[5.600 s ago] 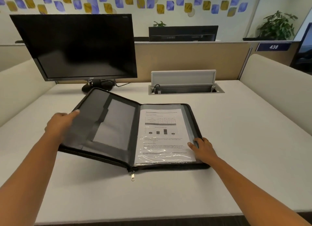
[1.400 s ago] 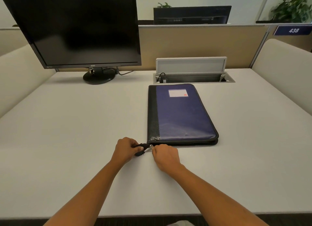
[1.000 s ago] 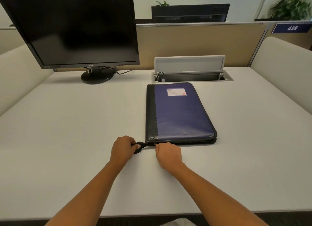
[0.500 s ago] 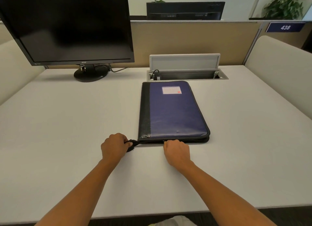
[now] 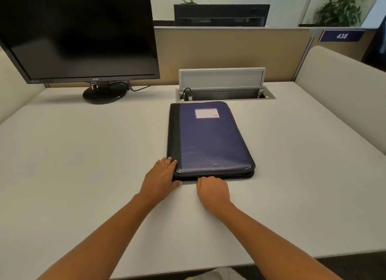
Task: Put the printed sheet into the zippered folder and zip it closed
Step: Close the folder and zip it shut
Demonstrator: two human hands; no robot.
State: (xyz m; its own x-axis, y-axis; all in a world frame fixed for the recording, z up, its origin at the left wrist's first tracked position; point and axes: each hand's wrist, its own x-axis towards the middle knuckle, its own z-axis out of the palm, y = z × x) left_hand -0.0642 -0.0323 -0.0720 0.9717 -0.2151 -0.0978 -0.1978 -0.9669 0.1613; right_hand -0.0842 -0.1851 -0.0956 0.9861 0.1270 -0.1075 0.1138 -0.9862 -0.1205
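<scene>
Head view: the right hand point(image 5: 213, 193) is fisted at the near short edge of the navy-and-black zippered fabric folder point(image 5: 211, 141). Looks like it's pinching the small metal zip pull point(image 5: 198, 177), though its fingers hide most of it. The left hand point(image 5: 161, 175) lies flat on the near-left corner, pinning it to the white tabletop point(image 5: 83, 154). The folder's closed, long axis pointing straight away. The unzipped stretch seems to run rightward from the right hand, so that one pulls.

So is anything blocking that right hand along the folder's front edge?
Nothing visible. The right hand is curled at the folder's near edge; only bare table lies rightward, and the left hand presses the opposite corner.
</scene>
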